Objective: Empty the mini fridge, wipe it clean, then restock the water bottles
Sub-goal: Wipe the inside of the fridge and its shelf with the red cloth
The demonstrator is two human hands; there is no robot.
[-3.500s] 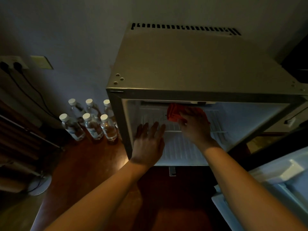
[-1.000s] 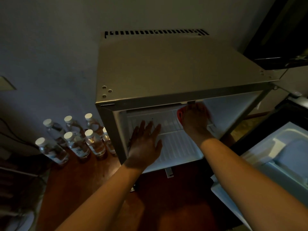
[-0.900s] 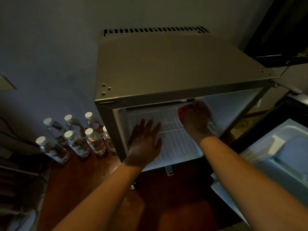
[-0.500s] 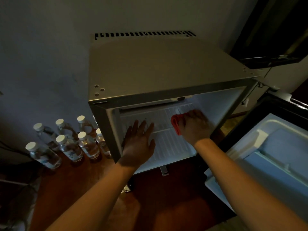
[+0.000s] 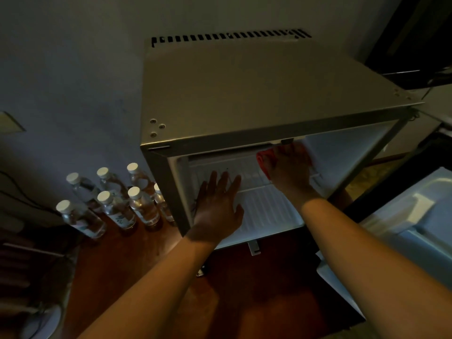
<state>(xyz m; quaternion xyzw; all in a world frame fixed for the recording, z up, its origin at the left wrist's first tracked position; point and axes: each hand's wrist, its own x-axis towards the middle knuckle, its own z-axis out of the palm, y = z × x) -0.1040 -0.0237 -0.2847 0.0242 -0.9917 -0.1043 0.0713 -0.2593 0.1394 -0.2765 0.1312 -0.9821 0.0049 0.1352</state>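
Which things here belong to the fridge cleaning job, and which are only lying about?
Belong to the job:
- fridge, open, with nothing seen inside
- red cloth under the right hand
- left hand, flat on the shelf
- water bottles on the floor
- door, swung open

Lying about:
- cables at left
- wall plate

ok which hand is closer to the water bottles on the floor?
Left. The left hand lies flat on the fridge's inner left side, just across its wall from the water bottles. The right hand presses the red cloth deep on the far right side.
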